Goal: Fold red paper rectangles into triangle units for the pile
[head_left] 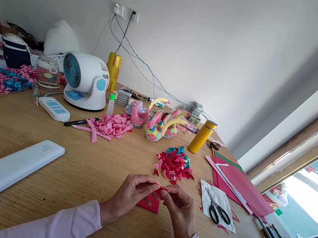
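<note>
Both hands pinching one small red paper piece (160,190) low at 6 o'clock over the tabletop (76,170): left hand (130,194), right hand (180,209). I'd judge it light, thin, crease-prone; grip edges by fingertips. Folded pile (174,165) at 12, scissors (217,209) at 3.

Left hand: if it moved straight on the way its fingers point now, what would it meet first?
The left hand points right, at the right hand. Their fingertips already meet on a small red paper piece, so it would press into that hand at once.
</note>
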### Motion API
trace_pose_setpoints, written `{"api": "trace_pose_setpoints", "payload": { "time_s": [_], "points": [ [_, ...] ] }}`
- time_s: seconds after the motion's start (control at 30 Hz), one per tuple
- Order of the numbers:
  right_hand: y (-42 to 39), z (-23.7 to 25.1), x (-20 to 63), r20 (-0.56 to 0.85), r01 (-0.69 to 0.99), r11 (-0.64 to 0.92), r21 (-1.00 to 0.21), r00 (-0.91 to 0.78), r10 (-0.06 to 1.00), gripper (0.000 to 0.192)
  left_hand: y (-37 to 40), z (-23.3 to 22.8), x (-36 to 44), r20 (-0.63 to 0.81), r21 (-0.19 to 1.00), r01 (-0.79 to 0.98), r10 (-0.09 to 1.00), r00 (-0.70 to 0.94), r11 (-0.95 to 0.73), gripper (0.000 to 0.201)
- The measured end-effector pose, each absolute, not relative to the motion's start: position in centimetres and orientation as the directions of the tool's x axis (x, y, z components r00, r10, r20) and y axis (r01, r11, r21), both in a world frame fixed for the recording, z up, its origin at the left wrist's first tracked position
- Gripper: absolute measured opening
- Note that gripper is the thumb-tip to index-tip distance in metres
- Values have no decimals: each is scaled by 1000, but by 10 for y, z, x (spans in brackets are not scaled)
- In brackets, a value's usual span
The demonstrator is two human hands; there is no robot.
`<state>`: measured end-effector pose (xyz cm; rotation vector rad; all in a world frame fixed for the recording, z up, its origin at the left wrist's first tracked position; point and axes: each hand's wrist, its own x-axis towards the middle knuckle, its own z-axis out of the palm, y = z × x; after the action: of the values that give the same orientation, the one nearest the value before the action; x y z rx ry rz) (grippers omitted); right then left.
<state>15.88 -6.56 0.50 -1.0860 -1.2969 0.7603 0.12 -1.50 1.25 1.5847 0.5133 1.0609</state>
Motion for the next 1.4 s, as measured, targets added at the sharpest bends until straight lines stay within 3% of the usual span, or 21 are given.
{"api": "trace_pose_setpoints", "payload": {
  "time_s": [0.43, 0.8, 1.03, 1.27, 1.4],
  "points": [
    [-65, 4, 158, 321, 107, 307, -946, 151, 935, 18, -21, 20, 1, 365, 931, -191, 813, 453, -312, 24],
    [-64, -2, 157, 360, 249, 314, -916, 167, 918, 24, -18, 14, 2, 280, 960, -108, 847, 451, -260, 25],
    [-63, -5, 156, 338, 237, 294, -926, 175, 925, 31, -19, 14, 2, 295, 956, -142, 837, 461, -258, 27],
    [-63, -6, 153, 324, 140, 303, -943, 164, 932, 28, -21, 21, 1, 177, 974, -222, 773, 610, -48, 39],
    [-62, -5, 153, 291, 67, 284, -957, 162, 943, 28, -19, 17, 1, 86, 956, -260, 717, 691, 136, 36]
  ]
}}
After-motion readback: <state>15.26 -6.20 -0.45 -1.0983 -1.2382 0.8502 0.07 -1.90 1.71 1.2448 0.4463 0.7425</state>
